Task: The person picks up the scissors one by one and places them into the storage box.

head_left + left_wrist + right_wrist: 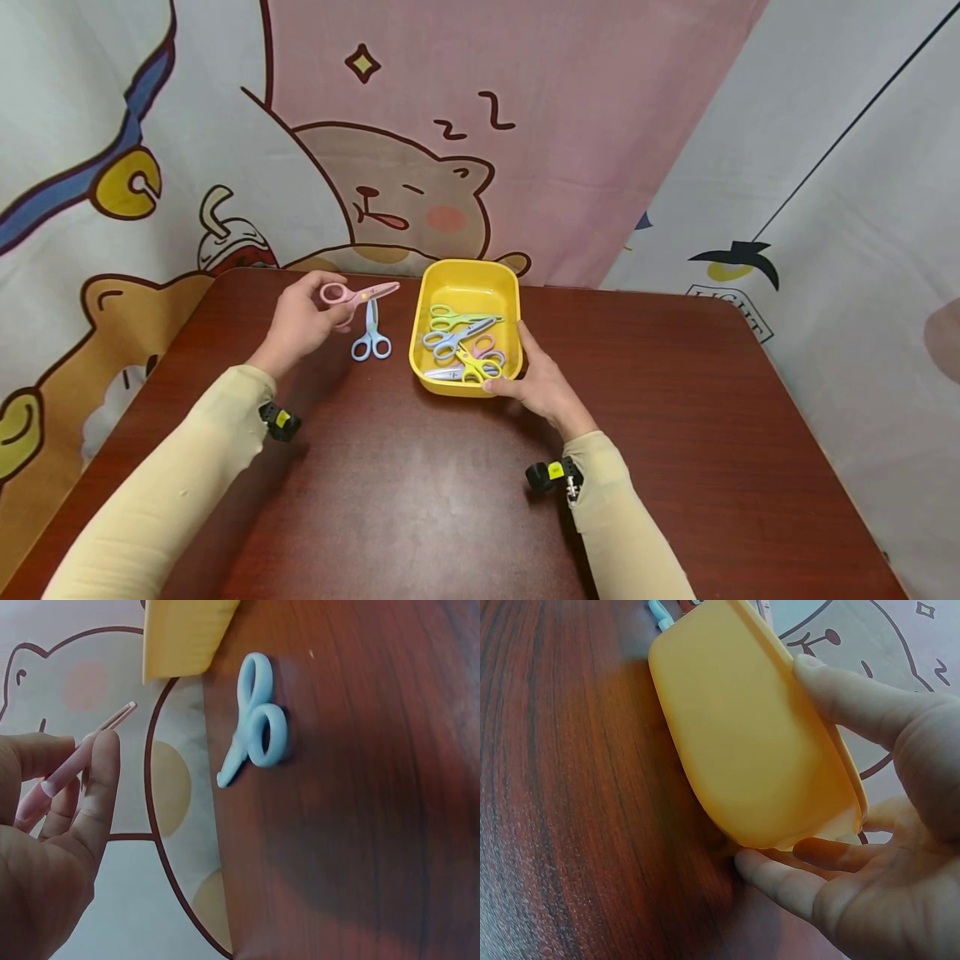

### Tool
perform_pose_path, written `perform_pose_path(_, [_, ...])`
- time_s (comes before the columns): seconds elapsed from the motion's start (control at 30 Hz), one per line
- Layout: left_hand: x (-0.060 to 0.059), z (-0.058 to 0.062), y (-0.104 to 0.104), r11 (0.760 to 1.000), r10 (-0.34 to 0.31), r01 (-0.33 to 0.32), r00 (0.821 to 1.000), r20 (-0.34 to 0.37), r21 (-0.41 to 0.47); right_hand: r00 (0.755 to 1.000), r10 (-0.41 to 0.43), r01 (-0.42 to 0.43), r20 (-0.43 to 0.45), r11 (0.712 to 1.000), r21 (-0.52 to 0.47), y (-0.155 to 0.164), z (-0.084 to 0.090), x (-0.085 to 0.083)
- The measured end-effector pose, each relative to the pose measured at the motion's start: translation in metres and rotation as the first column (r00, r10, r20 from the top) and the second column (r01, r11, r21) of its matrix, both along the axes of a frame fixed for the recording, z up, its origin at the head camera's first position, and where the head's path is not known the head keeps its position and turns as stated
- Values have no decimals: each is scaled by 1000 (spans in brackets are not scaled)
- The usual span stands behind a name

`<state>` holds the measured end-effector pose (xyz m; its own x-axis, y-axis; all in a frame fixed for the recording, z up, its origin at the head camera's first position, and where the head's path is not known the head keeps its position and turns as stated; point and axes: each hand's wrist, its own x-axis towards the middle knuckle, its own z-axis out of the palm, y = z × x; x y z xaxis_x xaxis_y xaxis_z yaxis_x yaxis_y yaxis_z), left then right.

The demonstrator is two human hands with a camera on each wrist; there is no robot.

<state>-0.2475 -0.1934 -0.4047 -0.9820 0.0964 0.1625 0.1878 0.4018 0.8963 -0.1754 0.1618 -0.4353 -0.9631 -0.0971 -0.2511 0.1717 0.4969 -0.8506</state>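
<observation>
Pinched between the thumb and fingers of my left hand [303,321] is a pair of pink scissors [363,295], held above the table with its blades toward the right. Just beneath it, a pair of light blue scissors [371,340] lies on the table, its handles nearer me. My right hand [546,385] grips the near right corner of a yellow bin [427,287], thumb at the rim and fingers along the outer wall. Inside the bin lie green scissors [444,317], blue scissors [448,343], yellow scissors [480,367] and several more, partly overlapping.
The dark wooden table [675,433] extends to both sides and toward me. Behind its far edge hangs a curtain [585,167] printed with cartoon animals. A small black camera is strapped to each wrist.
</observation>
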Motion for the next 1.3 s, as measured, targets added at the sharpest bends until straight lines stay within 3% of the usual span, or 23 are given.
perform_pose_path(0.17, [1,3,6,1000,-14,14,1000,-23,-13,1000,0,0,2,1000,-3,0,0,0])
perform_pose_path(0.4, [2,6,15,994,-7,0,998,-65,-106,1000,4,-4,-3,1000,-2,1,0,0])
perform_pose_path(0.93, [5,14,31,997,-62,62,998,-12,-38,1000,4,-4,-5,1000,-7,1,0,0])
perform_pose_path(1.3, [6,16,38,995,-88,90,996,28,-50,1000,5,-5,-4,1000,-11,1,0,0])
